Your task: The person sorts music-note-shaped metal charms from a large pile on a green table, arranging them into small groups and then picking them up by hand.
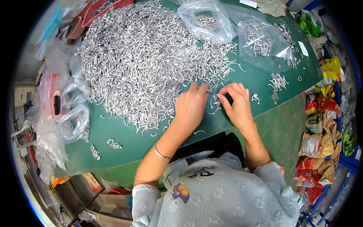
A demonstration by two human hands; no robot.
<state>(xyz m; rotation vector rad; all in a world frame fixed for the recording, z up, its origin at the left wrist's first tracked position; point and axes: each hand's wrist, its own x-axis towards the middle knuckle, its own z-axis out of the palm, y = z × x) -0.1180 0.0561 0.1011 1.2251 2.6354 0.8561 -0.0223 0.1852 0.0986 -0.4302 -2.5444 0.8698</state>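
A large heap of small, silvery curved metal pieces (132, 56) covers much of the green table (124, 151). My left hand (191, 108) rests at the heap's near right edge, its fingers bent down among the pieces; whatever lies under the fingertips is hidden. Just to its right, my right hand (238, 106) has thumb and forefinger drawn together in a pinch, with a curved metal piece at the tips. A few loose curved pieces (214, 109) lie on the table between the two hands.
Clear plastic bags (255, 38) with metal parts lie at the back right. Small groups of pieces (278, 81) sit right of my hands. More bags (75, 123) crowd the left edge, near a red tray (96, 13). Colourful packages (315, 143) fill shelving on the right.
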